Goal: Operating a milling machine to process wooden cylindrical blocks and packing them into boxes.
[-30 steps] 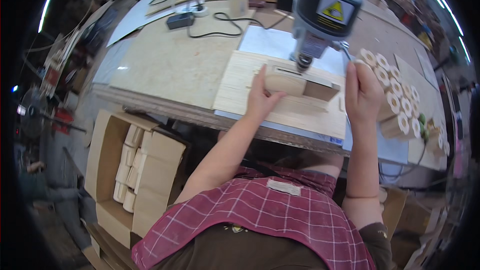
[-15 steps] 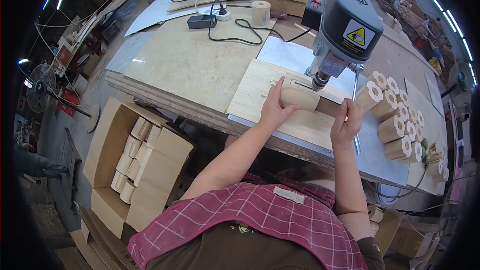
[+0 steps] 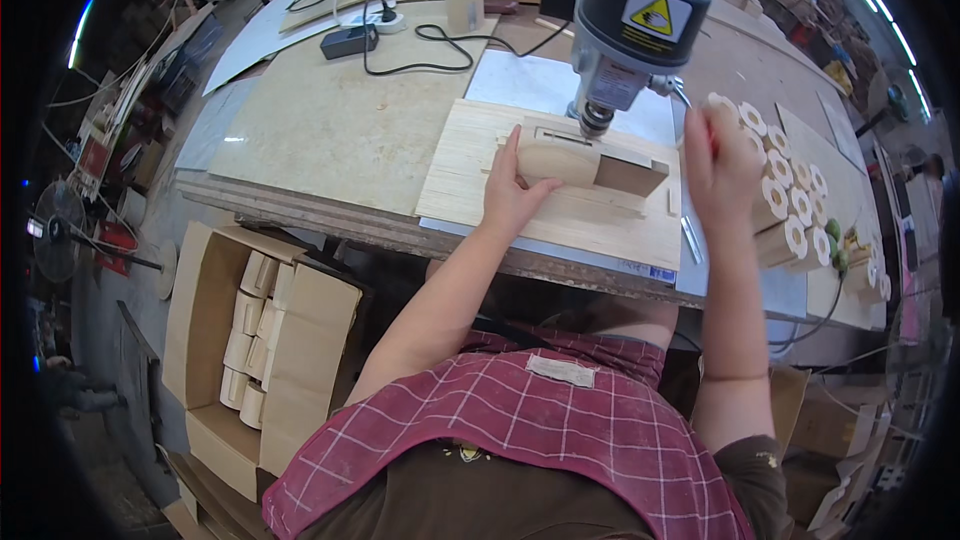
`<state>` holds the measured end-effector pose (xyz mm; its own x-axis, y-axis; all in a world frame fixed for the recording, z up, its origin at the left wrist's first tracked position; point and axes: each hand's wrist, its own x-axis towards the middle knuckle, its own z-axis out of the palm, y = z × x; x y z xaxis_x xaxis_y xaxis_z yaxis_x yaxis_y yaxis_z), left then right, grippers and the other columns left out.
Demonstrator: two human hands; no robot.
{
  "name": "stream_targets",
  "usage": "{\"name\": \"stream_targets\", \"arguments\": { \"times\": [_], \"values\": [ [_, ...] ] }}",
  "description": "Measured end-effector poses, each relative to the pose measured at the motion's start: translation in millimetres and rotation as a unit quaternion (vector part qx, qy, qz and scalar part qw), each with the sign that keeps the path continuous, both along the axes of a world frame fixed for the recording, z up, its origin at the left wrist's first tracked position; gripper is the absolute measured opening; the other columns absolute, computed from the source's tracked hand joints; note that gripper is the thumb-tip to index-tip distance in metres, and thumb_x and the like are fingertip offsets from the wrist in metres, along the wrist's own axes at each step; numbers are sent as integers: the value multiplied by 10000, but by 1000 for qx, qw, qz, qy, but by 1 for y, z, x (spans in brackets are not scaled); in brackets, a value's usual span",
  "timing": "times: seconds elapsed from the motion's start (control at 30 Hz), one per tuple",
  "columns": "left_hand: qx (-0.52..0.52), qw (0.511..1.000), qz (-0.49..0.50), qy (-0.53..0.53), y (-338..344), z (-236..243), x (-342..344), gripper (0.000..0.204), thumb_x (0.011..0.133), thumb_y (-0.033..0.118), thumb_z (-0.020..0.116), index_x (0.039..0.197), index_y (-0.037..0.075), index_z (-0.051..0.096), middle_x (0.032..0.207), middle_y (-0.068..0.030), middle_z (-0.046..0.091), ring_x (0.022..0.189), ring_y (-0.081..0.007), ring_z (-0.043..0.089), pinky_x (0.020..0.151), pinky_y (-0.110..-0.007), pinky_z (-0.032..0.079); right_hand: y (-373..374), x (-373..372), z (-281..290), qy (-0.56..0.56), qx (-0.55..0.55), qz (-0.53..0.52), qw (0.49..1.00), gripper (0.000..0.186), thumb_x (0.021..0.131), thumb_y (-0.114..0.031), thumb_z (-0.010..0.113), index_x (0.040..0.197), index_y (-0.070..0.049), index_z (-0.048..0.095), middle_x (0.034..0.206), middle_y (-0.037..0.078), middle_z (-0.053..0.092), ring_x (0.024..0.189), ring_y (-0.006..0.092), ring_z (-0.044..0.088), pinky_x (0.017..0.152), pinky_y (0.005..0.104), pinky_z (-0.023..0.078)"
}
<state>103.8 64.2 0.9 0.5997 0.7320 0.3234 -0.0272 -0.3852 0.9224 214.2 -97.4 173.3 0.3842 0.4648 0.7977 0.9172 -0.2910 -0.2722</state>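
A pale wooden cylinder [image 3: 562, 162] lies on its side on a wooden board [image 3: 455, 175], under the chuck [image 3: 596, 120] of a bench drill press [image 3: 640, 15]. My left hand [image 3: 512, 185] holds the cylinder's left end, thumb on the near side and fingers over the far side. A wooden block [image 3: 630, 178] stands at the cylinder's right end. To the right of the drill, my right hand [image 3: 728, 165] is raised and smeared by motion. Its fingers are closed round a red-ended feed handle [image 3: 712, 137], mostly hidden by the hand.
Several wooden pieces with flower-shaped ends [image 3: 785, 180] stand stacked at the right. A cardboard box [image 3: 205, 320] at lower left holds several wooden cylinders [image 3: 240, 352]. A black cable [image 3: 425, 68], a power adapter [image 3: 350, 41] and another wooden cylinder [image 3: 464, 7] occupy the table's far side.
My right hand has swung upward and to the right relative to the drill, and the block beside the cylinder shows more. My left hand keeps its hold. The whole view has shifted.
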Motion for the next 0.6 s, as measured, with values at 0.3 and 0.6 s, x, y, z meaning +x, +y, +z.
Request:
{"name": "stream_targets", "arguments": {
  "times": [0.3,0.6],
  "values": [
    [-70,995,-77,-12,-5,-1,14,851,648,88,741,1345,22,257,1107,-97,479,767,-127,517,584,-216,440,48,87,90,131,-121,52,983,386,841,-292,380,843,24,601,807,188,621,755,284,591,680,364,443],
    [-31,995,-90,-26,-15,-11,26,869,654,84,727,1360,33,223,1048,-95,503,663,-114,481,559,-220,424,38,66,81,226,-38,169,959,375,842,-277,387,848,30,600,753,180,616,718,258,598,671,369,445]
  ]
}}
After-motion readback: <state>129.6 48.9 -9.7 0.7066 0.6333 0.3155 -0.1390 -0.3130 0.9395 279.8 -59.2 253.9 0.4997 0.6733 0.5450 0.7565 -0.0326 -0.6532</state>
